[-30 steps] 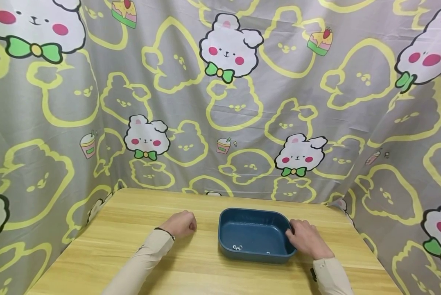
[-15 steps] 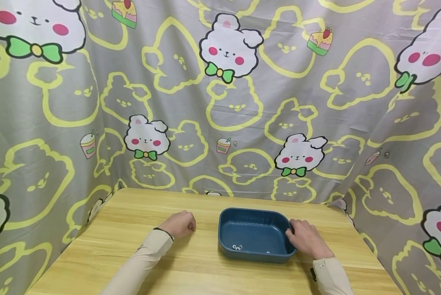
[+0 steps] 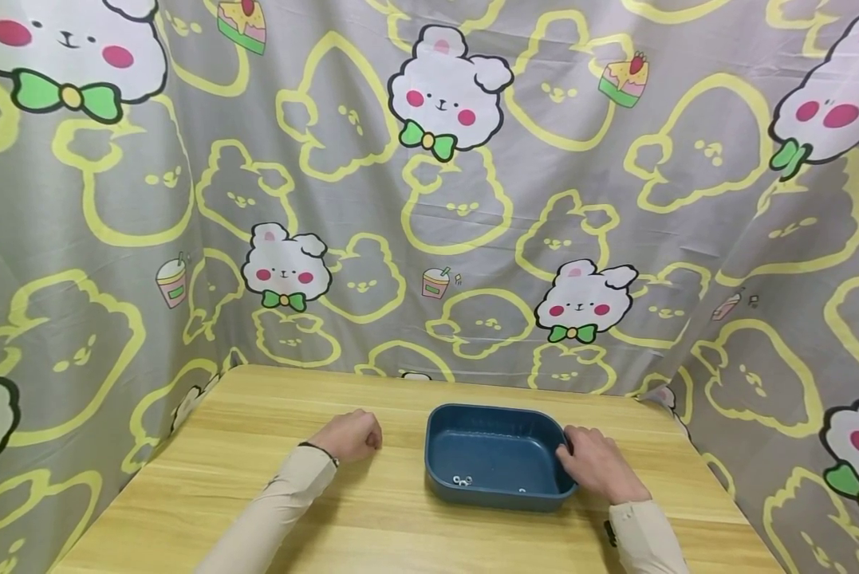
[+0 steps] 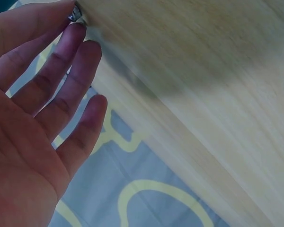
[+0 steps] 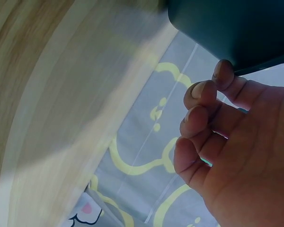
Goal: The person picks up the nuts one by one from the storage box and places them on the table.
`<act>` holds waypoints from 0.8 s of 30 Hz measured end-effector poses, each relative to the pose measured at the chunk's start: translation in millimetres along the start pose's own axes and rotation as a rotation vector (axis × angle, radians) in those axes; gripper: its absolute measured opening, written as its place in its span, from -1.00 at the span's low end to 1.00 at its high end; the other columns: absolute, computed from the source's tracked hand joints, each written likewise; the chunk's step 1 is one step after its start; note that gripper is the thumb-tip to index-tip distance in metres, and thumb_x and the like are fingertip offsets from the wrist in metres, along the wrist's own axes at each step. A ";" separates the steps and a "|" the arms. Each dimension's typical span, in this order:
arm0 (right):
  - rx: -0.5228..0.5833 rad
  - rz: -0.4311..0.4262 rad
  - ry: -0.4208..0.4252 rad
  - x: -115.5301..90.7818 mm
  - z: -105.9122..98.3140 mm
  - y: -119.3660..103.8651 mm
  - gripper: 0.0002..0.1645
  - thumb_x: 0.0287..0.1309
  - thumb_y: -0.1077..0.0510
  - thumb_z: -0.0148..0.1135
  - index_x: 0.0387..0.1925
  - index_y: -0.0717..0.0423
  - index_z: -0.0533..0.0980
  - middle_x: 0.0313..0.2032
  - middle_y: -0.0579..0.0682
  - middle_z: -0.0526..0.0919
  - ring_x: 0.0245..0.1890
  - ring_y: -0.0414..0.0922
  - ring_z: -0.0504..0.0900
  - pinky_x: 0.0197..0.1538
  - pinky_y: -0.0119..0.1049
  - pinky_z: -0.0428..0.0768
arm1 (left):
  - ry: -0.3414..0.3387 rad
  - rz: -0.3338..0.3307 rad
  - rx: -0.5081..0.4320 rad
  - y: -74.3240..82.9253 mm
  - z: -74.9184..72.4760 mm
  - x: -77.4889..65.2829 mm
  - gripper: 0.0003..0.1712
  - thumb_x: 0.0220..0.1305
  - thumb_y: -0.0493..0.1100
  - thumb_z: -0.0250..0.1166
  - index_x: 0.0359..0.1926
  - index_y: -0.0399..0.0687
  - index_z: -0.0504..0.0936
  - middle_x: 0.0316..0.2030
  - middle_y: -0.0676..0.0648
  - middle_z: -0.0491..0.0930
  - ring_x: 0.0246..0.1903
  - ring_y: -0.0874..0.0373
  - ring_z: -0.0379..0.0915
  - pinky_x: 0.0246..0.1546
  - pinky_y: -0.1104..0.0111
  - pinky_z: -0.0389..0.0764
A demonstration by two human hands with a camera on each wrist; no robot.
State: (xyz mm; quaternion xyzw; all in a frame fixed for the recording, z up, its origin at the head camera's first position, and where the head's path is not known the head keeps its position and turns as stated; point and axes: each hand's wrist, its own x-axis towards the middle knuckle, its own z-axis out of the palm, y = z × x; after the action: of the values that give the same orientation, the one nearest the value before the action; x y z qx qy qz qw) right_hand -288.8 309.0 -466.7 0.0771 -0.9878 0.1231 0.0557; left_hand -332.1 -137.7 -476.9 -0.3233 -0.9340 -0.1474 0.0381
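Left fingers (image 4: 69, 89): thumb tip and a fingertip pinch a small shiny metal piece (image 4: 75, 13); the remaining 3 are loosely bent, spread and holding nothing.
Right fingers (image 5: 197, 122): curled at the right end of the blue bin (image 3: 497, 459), thumb over the rim; grip judged firm enough to steady it.
Metal piece: outside the bin, at the tips of the left hand (image 3: 348, 436); exact type too small to tell, and hidden in the head view.
Bin: upright on the table (image 3: 372, 526), right of centre; inside, near its front wall, lie a cluster of ring-like pieces (image 3: 462, 481), apparently 3, and 1 small light item (image 3: 522, 490) well apart from them.
Step in hand: judged to be holding the piece beside the bin while the right hand (image 3: 601, 464) steadies it.
Next move: if the piece is to go in, calls for lifting the left hand over the near rim, then parting the pinch above the floor.
Left pose: forearm angled in from the front left, back of hand up, knuckles toward the bin, apart from it; contact with the table cannot be told.
Right pose: forearm from the front right, wrist outside the bin.
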 end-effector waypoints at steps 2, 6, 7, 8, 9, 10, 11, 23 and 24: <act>0.003 0.001 -0.003 -0.2 -0.2 -0.1 -0.84 0.34 0.10 0.13 -0.34 0.07 0.55 -0.44 -0.02 0.59 -0.39 -0.09 0.51 -0.26 -0.06 0.45 | -0.001 -0.001 0.002 -1.0 0.7 0.0 -0.82 0.06 -0.44 0.43 -0.45 -0.06 0.79 -0.48 0.09 0.69 -0.45 0.35 0.50 -0.42 0.41 0.55; 0.008 0.001 -0.005 -0.3 -0.3 0.2 -0.84 0.34 0.10 0.14 -0.33 0.08 0.55 -0.44 -0.02 0.59 -0.40 -0.10 0.51 -0.27 -0.08 0.46 | -0.009 -0.007 0.000 -1.5 0.7 0.0 -0.83 0.05 -0.42 0.43 -0.44 -0.05 0.79 -0.48 0.10 0.68 -0.44 0.33 0.51 -0.41 0.40 0.56; 0.010 0.001 -0.005 -0.3 -0.4 0.3 -0.84 0.34 0.10 0.13 -0.33 0.08 0.55 -0.44 -0.01 0.59 -0.40 -0.10 0.51 -0.28 -0.08 0.46 | -0.014 -0.011 0.000 -1.6 0.5 0.0 -0.83 0.05 -0.42 0.43 -0.43 -0.05 0.79 -0.47 0.10 0.69 -0.42 0.32 0.53 -0.40 0.39 0.56; 0.012 0.001 -0.005 -0.2 -0.3 0.6 -0.84 0.34 0.11 0.13 -0.33 0.08 0.55 -0.44 -0.01 0.59 -0.40 -0.10 0.51 -0.28 -0.09 0.46 | -0.019 -0.013 -0.002 -1.2 -0.2 0.0 -0.82 0.04 -0.42 0.42 -0.42 -0.04 0.79 -0.45 0.10 0.70 -0.41 0.31 0.54 -0.40 0.38 0.57; 0.013 0.000 -0.004 -0.2 -0.2 0.8 -0.84 0.34 0.11 0.13 -0.33 0.08 0.55 -0.44 -0.01 0.59 -0.40 -0.10 0.51 -0.28 -0.09 0.46 | -0.023 -0.016 -0.006 -1.2 -0.7 0.1 -0.82 0.04 -0.42 0.42 -0.42 -0.05 0.79 -0.44 0.08 0.71 -0.40 0.29 0.57 -0.38 0.37 0.59; 0.014 0.000 -0.004 0.0 -0.1 1.0 -0.84 0.33 0.11 0.13 -0.33 0.08 0.55 -0.44 -0.01 0.59 -0.40 -0.10 0.51 -0.28 -0.10 0.46 | -0.029 -0.019 -0.007 -1.4 -1.3 -0.1 -0.82 0.04 -0.42 0.41 -0.41 -0.05 0.79 -0.42 0.07 0.73 -0.39 0.27 0.59 -0.37 0.35 0.61; 0.015 -0.001 -0.004 0.0 -0.1 1.0 -0.84 0.33 0.11 0.13 -0.34 0.08 0.55 -0.44 -0.01 0.59 -0.40 -0.10 0.51 -0.28 -0.10 0.46 | -0.033 -0.024 -0.009 -1.4 -2.2 -0.4 -0.82 0.04 -0.42 0.41 -0.41 -0.04 0.78 -0.41 0.06 0.74 -0.37 0.24 0.62 -0.35 0.33 0.63; 0.022 -0.007 -0.003 0.2 0.0 1.0 -0.84 0.33 0.12 0.13 -0.33 0.09 0.55 -0.44 -0.01 0.57 -0.42 -0.11 0.49 -0.31 -0.13 0.45 | -0.009 -0.083 -0.025 -3.5 -15.3 0.8 -0.85 0.17 -0.26 0.46 -0.21 -0.11 0.79 -0.29 0.02 0.75 -0.25 0.12 0.67 -0.18 0.13 0.68; 0.023 -0.005 -0.003 0.4 0.2 1.2 -0.84 0.33 0.12 0.13 -0.33 0.10 0.55 -0.44 -0.01 0.58 -0.42 -0.11 0.49 -0.31 -0.13 0.45 | 0.001 -0.075 -0.023 -2.9 -17.0 1.7 -0.86 0.18 -0.26 0.45 -0.21 -0.12 0.79 -0.29 0.02 0.75 -0.25 0.13 0.67 -0.18 0.13 0.68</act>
State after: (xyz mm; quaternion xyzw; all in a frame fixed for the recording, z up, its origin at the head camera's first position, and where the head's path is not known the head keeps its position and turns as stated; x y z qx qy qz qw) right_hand -289.4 310.0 -467.1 0.0805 -0.9863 0.1340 0.0535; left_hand -335.6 -144.0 -461.1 -0.2882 -0.9437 -0.1596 0.0292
